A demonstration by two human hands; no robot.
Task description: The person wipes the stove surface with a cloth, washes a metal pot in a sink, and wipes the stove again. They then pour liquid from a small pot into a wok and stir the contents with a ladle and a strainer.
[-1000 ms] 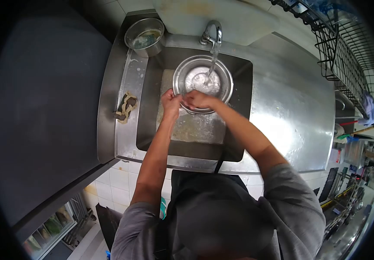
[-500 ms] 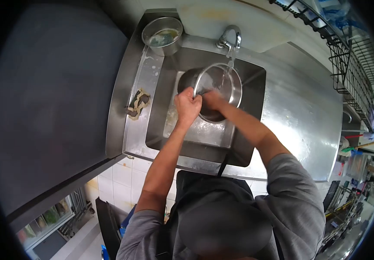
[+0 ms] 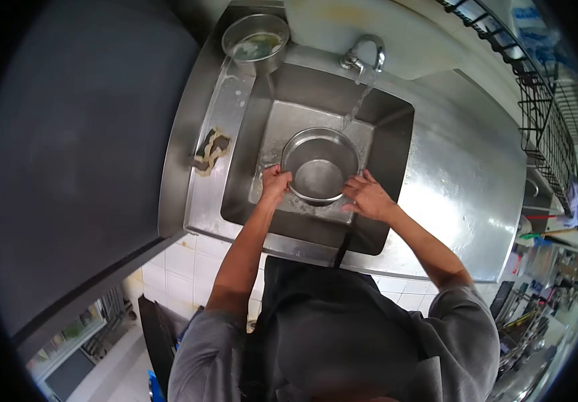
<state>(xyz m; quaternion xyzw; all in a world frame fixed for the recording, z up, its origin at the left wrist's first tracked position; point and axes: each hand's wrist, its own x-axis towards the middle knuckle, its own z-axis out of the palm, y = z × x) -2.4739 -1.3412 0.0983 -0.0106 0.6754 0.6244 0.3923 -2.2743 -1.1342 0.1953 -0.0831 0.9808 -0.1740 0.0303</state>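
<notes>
A round stainless steel pot (image 3: 320, 175) is in the sink (image 3: 282, 120), its open top facing up toward me. My left hand (image 3: 275, 184) is closed on the rim at the pot's left side. On the right side, my right hand (image 3: 369, 195) has its fingers curled over the rim, with the thumb lower down on the outside. Water runs from the faucet (image 3: 369, 52) and falls into the sink just behind the pot.
Another metal pot (image 3: 260, 63), with whitish and greenish contents, stands at the sink's back left corner. A crumpled brown-and-beige cloth-like item (image 3: 211, 153) lies on the left ledge. A steel counter (image 3: 463, 181) extends rightward, below a black wire rack (image 3: 537, 107).
The pot has gone from tilted under the running water to nearly level, lower and nearer me. My right hand has come out of its inside and onto the right rim.
</notes>
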